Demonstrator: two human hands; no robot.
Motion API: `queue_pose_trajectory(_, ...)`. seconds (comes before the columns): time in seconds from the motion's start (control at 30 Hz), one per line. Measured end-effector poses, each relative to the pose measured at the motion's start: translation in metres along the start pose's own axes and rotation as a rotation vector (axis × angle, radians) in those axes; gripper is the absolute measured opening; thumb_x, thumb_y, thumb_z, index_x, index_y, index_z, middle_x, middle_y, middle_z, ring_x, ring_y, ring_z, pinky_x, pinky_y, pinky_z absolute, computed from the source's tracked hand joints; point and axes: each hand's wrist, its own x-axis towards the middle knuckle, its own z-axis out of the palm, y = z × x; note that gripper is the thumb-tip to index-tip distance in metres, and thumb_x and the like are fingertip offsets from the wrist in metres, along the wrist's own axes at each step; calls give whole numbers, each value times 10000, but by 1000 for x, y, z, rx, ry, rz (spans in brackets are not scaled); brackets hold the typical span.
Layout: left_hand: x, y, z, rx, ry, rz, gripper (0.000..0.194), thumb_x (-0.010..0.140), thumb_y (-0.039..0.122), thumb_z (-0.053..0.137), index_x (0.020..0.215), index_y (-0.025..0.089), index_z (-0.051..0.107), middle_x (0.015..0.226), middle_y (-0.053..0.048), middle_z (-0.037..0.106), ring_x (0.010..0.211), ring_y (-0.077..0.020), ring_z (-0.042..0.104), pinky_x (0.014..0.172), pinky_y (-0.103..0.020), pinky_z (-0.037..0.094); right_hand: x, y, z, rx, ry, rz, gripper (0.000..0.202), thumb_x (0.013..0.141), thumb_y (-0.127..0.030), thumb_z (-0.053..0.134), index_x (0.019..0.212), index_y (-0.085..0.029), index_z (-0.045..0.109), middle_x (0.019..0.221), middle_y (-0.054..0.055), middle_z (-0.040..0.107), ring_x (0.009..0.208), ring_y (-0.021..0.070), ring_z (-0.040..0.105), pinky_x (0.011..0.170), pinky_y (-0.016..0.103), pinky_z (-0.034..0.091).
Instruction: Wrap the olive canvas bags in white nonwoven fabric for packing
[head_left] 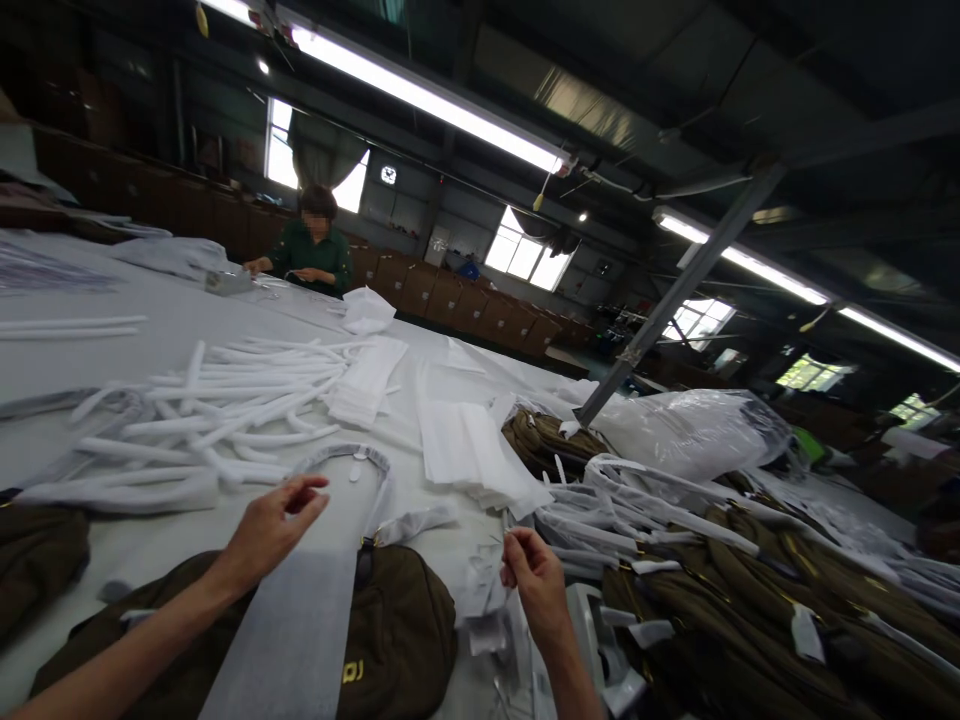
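Note:
My left hand (pixel 274 530) hovers over an olive-brown handbag (pixel 405 610), its thumb and fingers apart with nothing visible between them. A long white sheet of wrapping (pixel 300 620) lies across the bag beneath that hand. The bag's looped handle (pixel 384 475), covered in pale wrap, stands up behind it with a small white tag (pixel 360 465) inside the loop. To the right, my right hand (pixel 534 575) is closed in a pinch beside a tape dispenser (pixel 585 620) with strips of clear tape near it. What the pinch holds is too small to make out.
White foam tubes (pixel 247 400) are piled at the left, and stacked white sheets (pixel 465 445) lie mid-table. Several olive-brown bags (pixel 750 590) heap up at the right, near a slanting metal post (pixel 675 300). A person in green (pixel 319 255) works across the table.

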Motion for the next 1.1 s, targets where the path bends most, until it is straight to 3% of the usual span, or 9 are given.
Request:
queue_pose_trajectory(0.1,-7,62,20,-139,-300,121,398,819,528,528,944,182,678,807,-32,699,757,-195,624,720,-280,471,-3,-22,19,-232,-85,-164,281,806,-458,628,802,-177,626,644,-6,586,567,129,533,527,229,421)
queue_pose_trajectory(0.2,-13,105,51,-188,-490,182,394,786,510,578,873,149,709,710,-16,680,663,-160,580,622,-241,426,-12,-35,38,-468,-129,-400,221,872,-372,560,797,-185,651,710,24,636,658,148,582,618,242,445)
queue_pose_trajectory(0.33,-15,125,88,-184,-562,211,398,775,497,578,722,126,712,612,-9,646,588,-133,542,556,-222,375,-22,-39,50,-573,-91,-634,214,919,-264,471,813,-190,641,719,30,635,666,144,599,630,240,448)
queue_pose_trajectory(0.47,-11,131,110,-172,-595,231,363,794,418,532,654,124,691,562,-19,633,536,-123,528,532,-222,365,-23,-37,39,-658,-45,-704,235,934,-225,443,810,-192,639,715,31,621,657,142,597,626,239,451)
queue_pose_trajectory(0.63,-2,152,127,-147,-655,287,300,784,349,502,613,146,641,555,-12,631,510,-122,518,512,-224,359,-17,-43,11,-642,26,-692,200,926,-253,471,870,-195,655,757,41,646,707,157,619,668,256,468)
queue_pose_trajectory(0.73,6,170,134,-136,-621,344,238,794,306,477,647,167,601,605,-2,636,583,-129,544,579,-229,381,-14,-38,-10,-617,50,-564,174,881,-246,516,970,-201,658,822,43,677,735,168,632,696,270,481)
queue_pose_trajectory(0.9,15,184,144,-110,-587,403,192,797,293,472,649,192,542,596,16,602,585,-131,527,597,-244,366,-21,6,-39,-658,-54,-299,192,769,-203,558,905,-217,692,896,49,709,874,222,655,825,333,490)
queue_pose_trajectory(1.0,17,181,153,-102,-576,386,212,799,309,455,629,196,513,582,10,588,575,-135,522,590,-249,369,-27,38,-48,-636,-27,-244,362,822,-285,518,1155,-220,644,1089,81,691,1024,245,632,920,365,464)
queue_pose_trajectory(1.1,25,179,158,-107,-540,350,256,836,341,366,668,197,497,618,-6,599,577,-137,528,587,-247,393,-34,57,-55,-577,8,-157,539,907,-404,408,1395,-176,435,935,84,724,822,214,684,770,312,520)
